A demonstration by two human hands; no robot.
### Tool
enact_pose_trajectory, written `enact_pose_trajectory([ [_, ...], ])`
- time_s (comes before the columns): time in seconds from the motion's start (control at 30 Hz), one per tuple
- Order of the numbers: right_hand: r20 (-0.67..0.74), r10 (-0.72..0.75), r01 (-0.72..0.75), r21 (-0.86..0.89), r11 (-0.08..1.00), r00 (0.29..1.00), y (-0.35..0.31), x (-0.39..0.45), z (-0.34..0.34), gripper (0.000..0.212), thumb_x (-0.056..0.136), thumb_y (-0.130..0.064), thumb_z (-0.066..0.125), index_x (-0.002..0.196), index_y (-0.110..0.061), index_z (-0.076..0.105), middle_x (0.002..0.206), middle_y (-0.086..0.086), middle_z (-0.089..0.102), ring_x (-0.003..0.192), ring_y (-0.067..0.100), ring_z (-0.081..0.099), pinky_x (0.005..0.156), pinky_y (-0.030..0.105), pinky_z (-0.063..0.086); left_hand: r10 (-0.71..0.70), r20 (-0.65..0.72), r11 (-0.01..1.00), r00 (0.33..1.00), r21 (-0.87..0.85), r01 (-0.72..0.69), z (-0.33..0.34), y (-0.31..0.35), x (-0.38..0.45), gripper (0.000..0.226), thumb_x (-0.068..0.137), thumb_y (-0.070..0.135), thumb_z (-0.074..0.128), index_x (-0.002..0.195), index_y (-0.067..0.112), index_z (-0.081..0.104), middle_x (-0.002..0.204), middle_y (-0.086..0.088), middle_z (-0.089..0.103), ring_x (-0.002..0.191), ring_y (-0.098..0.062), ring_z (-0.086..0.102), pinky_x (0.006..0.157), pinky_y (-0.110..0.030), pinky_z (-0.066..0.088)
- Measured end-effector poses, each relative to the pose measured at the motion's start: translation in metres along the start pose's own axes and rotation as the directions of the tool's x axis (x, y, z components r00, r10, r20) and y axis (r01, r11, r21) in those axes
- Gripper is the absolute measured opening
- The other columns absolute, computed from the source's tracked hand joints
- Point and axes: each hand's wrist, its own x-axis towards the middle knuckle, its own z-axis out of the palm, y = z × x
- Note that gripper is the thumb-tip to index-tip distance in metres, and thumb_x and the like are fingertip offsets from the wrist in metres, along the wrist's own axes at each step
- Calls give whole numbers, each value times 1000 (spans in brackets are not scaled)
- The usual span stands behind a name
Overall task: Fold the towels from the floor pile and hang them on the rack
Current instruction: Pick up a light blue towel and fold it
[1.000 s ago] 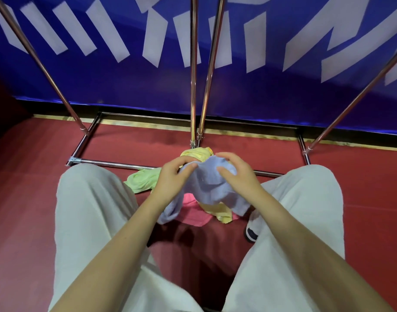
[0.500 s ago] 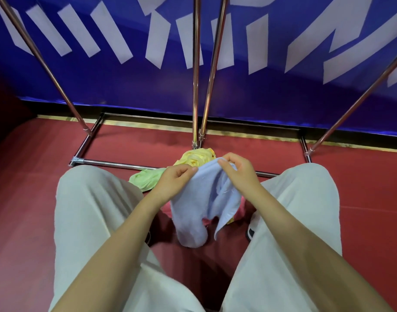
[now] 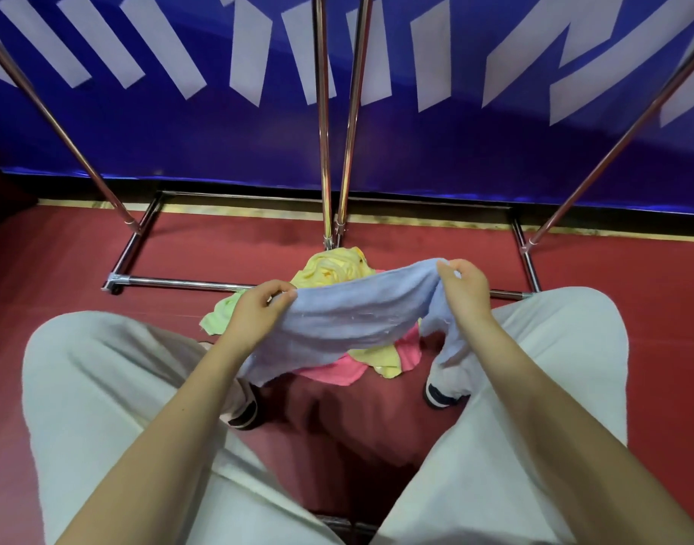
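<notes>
A light blue towel is stretched between my two hands above the floor pile. My left hand pinches its left top edge, and my right hand pinches the right top edge, with one end hanging down past my right wrist. Under it lies the pile: a yellow towel, a pale green towel and a pink towel on the red floor. The metal rack rises just behind the pile, its poles bare.
The rack's base bars lie on the red floor in front of my knees. A blue banner wall stands behind the rack. My legs in pale trousers flank the pile, with dark shoes visible.
My hands have moved apart, spreading the blue towel from a bunched handful into a wide band held by its top edge. The pile beneath is more exposed.
</notes>
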Motion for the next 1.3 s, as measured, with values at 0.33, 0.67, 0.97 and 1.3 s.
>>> enact_pose_trajectory([
  [0.33, 528, -331, 384, 9, 923, 782, -25, -55, 50, 36, 91, -12, 59, 126, -18, 57, 61, -17, 45, 61, -6, 46, 63, 11, 35, 281, -40, 956, 959, -74, -283, 26, 46, -14, 19, 90, 4, 59, 87, 21, 68, 88, 18, 66, 88, 7, 59, 83, -10, 41],
  [0.67, 535, -342, 360, 76, 930, 772, -38, -62, 67, 23, 90, -21, 64, 71, -21, 51, 62, -6, 38, 58, 3, 35, 56, 17, 32, 230, -55, 964, 972, -122, -235, 15, 51, -9, 17, 92, 13, 59, 87, 28, 66, 91, 12, 68, 88, -2, 62, 80, -18, 47],
  [0.97, 607, -324, 400, 12, 917, 725, -25, -60, 53, 24, 90, -18, 61, 68, -22, 53, 60, -15, 52, 61, -1, 46, 64, 13, 36, 265, 145, 958, 953, 78, -278, 12, 34, -18, 11, 93, 26, 60, 91, 18, 67, 77, 29, 63, 73, 6, 56, 67, -12, 38],
  [1.3, 111, -209, 218, -81, 973, 972, -5, -16, 12, 22, 92, -20, 56, 73, -10, 53, 61, -6, 41, 57, 6, 37, 56, 16, 32, 109, 101, 989, 989, 87, -117, 1, 12, -10, 21, 91, 33, 63, 71, 26, 60, 67, 13, 61, 66, -2, 53, 65, -19, 40],
])
